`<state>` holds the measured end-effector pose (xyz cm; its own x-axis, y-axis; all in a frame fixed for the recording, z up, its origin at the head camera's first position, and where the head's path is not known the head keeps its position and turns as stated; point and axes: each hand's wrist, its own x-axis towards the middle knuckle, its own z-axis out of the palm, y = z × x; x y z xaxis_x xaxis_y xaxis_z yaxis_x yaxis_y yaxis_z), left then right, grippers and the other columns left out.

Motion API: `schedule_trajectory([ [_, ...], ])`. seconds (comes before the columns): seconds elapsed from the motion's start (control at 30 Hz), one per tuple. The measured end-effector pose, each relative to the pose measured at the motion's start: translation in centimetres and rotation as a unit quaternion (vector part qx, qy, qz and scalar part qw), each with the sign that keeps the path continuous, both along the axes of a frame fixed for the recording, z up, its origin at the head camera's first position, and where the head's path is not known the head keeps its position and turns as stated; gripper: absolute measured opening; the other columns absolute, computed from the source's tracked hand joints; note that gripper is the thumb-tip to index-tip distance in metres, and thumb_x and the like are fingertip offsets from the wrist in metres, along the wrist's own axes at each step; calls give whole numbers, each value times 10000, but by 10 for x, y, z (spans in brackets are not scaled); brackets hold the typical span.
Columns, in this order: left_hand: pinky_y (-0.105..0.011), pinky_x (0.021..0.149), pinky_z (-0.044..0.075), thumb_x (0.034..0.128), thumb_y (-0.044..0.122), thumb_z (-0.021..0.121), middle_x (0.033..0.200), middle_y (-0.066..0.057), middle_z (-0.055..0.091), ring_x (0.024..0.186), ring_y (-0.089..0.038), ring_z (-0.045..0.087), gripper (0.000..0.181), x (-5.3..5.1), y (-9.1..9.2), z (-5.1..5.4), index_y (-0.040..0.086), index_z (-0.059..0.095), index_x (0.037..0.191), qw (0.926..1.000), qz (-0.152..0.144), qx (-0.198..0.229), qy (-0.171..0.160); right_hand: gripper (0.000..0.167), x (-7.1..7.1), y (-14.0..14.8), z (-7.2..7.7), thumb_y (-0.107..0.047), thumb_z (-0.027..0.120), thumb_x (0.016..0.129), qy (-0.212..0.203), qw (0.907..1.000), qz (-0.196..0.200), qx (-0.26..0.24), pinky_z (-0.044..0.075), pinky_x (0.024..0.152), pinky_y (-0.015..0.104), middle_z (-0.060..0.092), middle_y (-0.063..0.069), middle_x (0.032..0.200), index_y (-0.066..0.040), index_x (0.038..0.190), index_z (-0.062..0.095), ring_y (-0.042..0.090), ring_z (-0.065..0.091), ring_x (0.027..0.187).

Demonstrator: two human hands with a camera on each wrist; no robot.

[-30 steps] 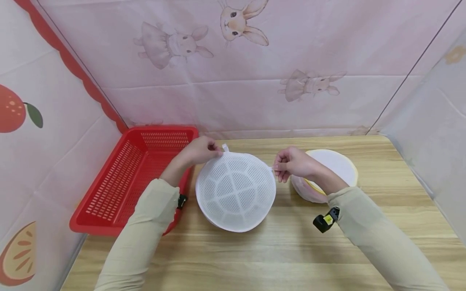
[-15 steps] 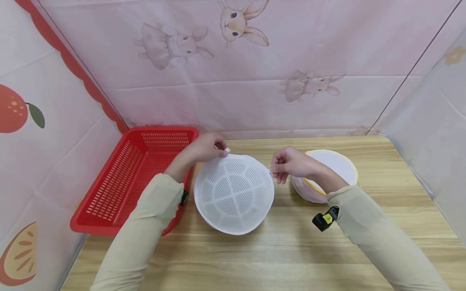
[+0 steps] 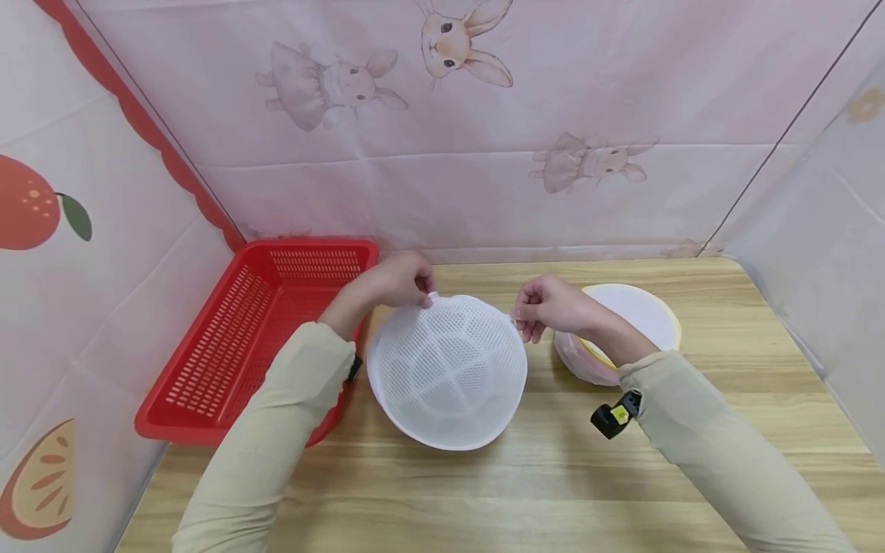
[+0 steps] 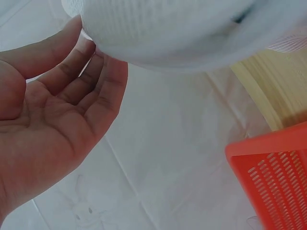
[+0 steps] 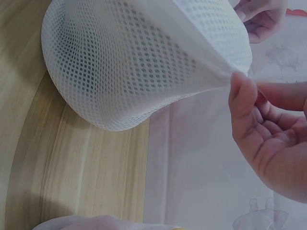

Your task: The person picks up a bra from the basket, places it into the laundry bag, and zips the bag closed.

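Observation:
A round white mesh laundry bag (image 3: 449,376) hangs tilted in the middle of the head view, between both hands. My left hand (image 3: 406,279) pinches its upper rim at the small white tab. At the rim's right side, my right hand (image 3: 549,307) pinches a bit of the edge between thumb and forefinger. In the right wrist view the mesh bag (image 5: 129,62) is drawn to a point at those fingertips (image 5: 242,86). The left wrist view shows the left thumb and fingertips on the white rim, the palm (image 4: 53,115) facing the camera.
A red plastic basket (image 3: 231,436) with slotted sides stands at the left, beside the left forearm. Behind the right wrist sits a round white-topped fabric item (image 3: 632,311) with yellow trim. The wooden table (image 3: 525,491) meets a pink rabbit-print backdrop (image 3: 470,200).
The left hand has moved slightly right along the rim and now covers most of the tab. The bag has tilted a little, its lower edge dropping. The right hand keeps its pinch.

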<state>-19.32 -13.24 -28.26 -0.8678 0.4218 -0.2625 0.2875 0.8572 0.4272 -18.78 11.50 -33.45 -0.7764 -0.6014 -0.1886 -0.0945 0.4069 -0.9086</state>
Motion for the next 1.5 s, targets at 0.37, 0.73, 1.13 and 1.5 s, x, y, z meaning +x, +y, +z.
schedule_trajectory([
  [0.37, -301, 684, 478, 794, 41, 675, 836, -120, 583, 779, -231, 507, 73, 6, 4, -12, 1, 640, 845, 9977, 663, 84, 151, 125, -2, 0, 2, -7, 525, 903, -90, 9966, -811, -108, 503, 519, 256, 572, 122, 687, 96, 831, 529, 156, 564, 553],
  [0.73, -281, 670, 467, 811, 37, 638, 873, -125, 578, 802, -230, 511, 89, 12, 2, -21, -14, 639, 884, 9779, 1742, 1123, 256, 139, -9, 6, 10, -19, 528, 901, -60, 9929, -1184, -4, 459, 457, 223, 557, 86, 634, 84, 808, 539, 134, 531, 500],
  [1.13, -331, 752, 498, 830, 75, 634, 968, -146, 563, 892, -266, 499, 160, 16, -18, -28, 21, 621, 980, 9526, 2709, 1385, 40, 140, -11, 24, 3, 12, 512, 895, -654, 9899, -1256, -108, 447, 454, 211, 541, 75, 626, 83, 776, 491, 128, 534, 502],
  [1.5, -313, 724, 509, 853, 55, 606, 927, -158, 577, 817, -258, 546, 123, 14, -25, -25, -24, 615, 948, 9713, 2085, 1088, -346, 121, -10, 22, 1, 38, 497, 899, -167, 9968, -769, -134, 488, 501, 244, 560, 124, 668, 140, 836, 510, 159, 558, 544],
])
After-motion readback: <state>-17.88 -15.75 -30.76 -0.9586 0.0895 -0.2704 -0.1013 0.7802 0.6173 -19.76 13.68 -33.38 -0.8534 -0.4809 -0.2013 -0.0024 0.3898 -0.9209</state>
